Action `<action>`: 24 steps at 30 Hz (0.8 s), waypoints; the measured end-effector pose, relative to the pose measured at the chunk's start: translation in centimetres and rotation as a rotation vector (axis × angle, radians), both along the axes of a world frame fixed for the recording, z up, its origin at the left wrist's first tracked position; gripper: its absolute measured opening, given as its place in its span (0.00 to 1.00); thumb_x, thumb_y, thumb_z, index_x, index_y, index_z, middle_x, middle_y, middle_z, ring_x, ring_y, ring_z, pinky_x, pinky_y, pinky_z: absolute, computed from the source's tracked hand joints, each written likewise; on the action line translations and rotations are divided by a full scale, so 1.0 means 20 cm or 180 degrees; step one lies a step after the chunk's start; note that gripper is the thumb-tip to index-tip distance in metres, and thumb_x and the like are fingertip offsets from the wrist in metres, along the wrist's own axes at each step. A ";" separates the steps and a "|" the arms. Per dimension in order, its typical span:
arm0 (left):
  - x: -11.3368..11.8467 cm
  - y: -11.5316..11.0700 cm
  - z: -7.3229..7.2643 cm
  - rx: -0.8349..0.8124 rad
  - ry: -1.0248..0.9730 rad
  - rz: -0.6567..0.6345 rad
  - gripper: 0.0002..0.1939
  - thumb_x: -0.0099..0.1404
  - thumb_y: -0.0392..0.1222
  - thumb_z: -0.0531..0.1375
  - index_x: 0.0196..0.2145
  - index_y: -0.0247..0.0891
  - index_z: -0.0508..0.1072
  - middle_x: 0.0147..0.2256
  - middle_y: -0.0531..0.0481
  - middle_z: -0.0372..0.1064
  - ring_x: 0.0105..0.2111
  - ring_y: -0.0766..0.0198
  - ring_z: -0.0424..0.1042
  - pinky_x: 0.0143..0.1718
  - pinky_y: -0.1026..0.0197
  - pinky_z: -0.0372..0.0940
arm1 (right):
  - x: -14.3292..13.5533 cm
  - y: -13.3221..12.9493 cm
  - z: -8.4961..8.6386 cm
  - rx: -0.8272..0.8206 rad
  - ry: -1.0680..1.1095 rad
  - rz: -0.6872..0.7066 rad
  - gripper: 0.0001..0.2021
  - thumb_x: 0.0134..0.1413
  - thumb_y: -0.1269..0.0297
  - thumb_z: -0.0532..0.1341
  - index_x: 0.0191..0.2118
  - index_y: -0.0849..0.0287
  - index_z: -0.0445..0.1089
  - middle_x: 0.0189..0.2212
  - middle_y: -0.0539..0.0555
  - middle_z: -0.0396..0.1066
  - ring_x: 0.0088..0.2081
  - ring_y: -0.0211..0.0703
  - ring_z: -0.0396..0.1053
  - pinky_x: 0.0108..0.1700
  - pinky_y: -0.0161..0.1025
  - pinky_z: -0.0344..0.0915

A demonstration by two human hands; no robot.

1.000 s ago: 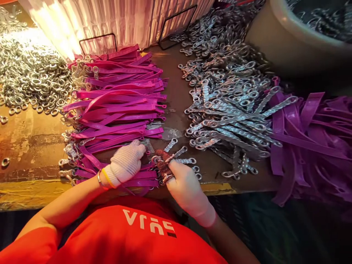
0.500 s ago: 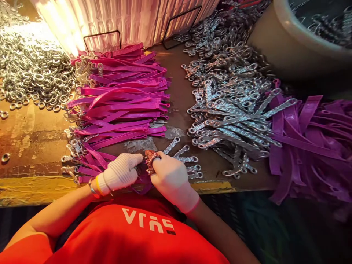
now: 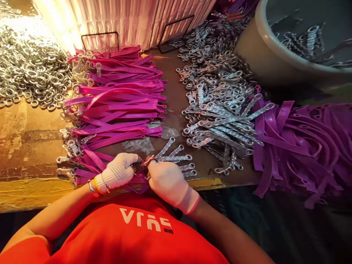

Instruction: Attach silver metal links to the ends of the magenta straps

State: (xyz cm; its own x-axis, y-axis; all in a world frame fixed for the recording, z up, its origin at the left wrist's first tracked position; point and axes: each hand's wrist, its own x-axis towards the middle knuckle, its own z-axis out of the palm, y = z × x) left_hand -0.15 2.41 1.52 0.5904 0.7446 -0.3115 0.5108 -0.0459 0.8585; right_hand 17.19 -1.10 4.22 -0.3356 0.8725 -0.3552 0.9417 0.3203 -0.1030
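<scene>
My left hand (image 3: pixel 118 171), in a white dotted glove, is closed near the table's front edge. Its dark fingertips pinch something small that I cannot make out. My right hand (image 3: pixel 167 183), in a white glove, is closed right beside it, fingertips almost touching the left ones; what it grips is hidden. Several silver twisted links (image 3: pixel 180 158) fan out on the table just behind my right hand. Rows of magenta straps (image 3: pixel 123 106) with metal ends at their left lie behind my left hand, and a strap curves below both hands.
A pile of metal rings (image 3: pixel 35 77) lies at the left. Right of centre is a heap of silver links (image 3: pixel 220 113), beside purple straps (image 3: pixel 308 135) hanging over the edge. A large bucket (image 3: pixel 280 55) stands at the back right, and a ribbed white panel (image 3: pixel 123 22) at the back.
My left hand has shifted slightly left, and my right hand has turned a little, its fingertips now lower over the work. The view has moved slightly to the right.
</scene>
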 end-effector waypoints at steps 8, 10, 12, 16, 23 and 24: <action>0.00 0.03 0.03 -0.0277 -0.0262 0.0013 0.10 0.64 0.36 0.54 0.33 0.36 0.76 0.31 0.50 0.74 0.30 0.66 0.67 0.32 0.66 0.58 | 0.02 -0.03 0.01 -0.0130 -0.0014 0.0125 0.08 0.61 0.68 0.56 0.39 0.63 0.73 0.29 0.60 0.76 0.31 0.48 0.75 0.30 0.39 0.60; 0.00 0.03 0.06 -0.0647 -0.0555 0.0440 0.11 0.66 0.42 0.57 0.42 0.37 0.77 0.32 0.50 0.74 0.28 0.67 0.67 0.29 0.67 0.59 | 0.12 0.02 0.08 -0.0018 0.0184 0.0155 0.07 0.59 0.64 0.61 0.38 0.61 0.74 0.35 0.61 0.76 0.36 0.49 0.74 0.36 0.40 0.63; 0.00 0.03 0.08 -0.1151 -0.0779 0.0977 0.17 0.67 0.50 0.58 0.46 0.35 0.75 0.26 0.52 0.70 0.20 0.71 0.61 0.21 0.68 0.55 | 0.28 0.10 0.14 0.0427 0.0268 -0.0028 0.07 0.57 0.65 0.62 0.38 0.62 0.75 0.43 0.63 0.75 0.41 0.51 0.72 0.42 0.42 0.64; 0.01 0.04 0.07 -0.2550 -0.1578 0.1598 0.27 0.64 0.61 0.58 0.44 0.31 0.73 0.26 0.49 0.69 0.15 0.75 0.55 0.15 0.69 0.46 | 0.63 0.29 0.15 0.1352 -0.0734 -0.0863 0.08 0.51 0.76 0.58 0.34 0.66 0.75 0.46 0.68 0.73 0.48 0.59 0.67 0.42 0.47 0.60; -0.02 0.03 0.09 -0.3683 -0.2243 0.1371 0.23 0.59 0.48 0.64 0.49 0.33 0.72 0.42 0.38 0.74 0.21 0.72 0.64 0.17 0.70 0.51 | 0.88 0.38 0.01 0.1720 -0.0488 -0.0312 0.08 0.44 0.77 0.57 0.22 0.58 0.69 0.40 0.66 0.75 0.45 0.57 0.68 0.45 0.54 0.57; -0.02 0.03 0.11 -0.3597 -0.2152 0.1366 0.22 0.58 0.43 0.64 0.49 0.33 0.72 0.41 0.40 0.74 0.20 0.75 0.61 0.17 0.71 0.49 | 0.87 0.36 0.01 0.1806 -0.0299 -0.0308 0.08 0.44 0.77 0.57 0.24 0.57 0.70 0.42 0.66 0.75 0.48 0.59 0.67 0.49 0.56 0.56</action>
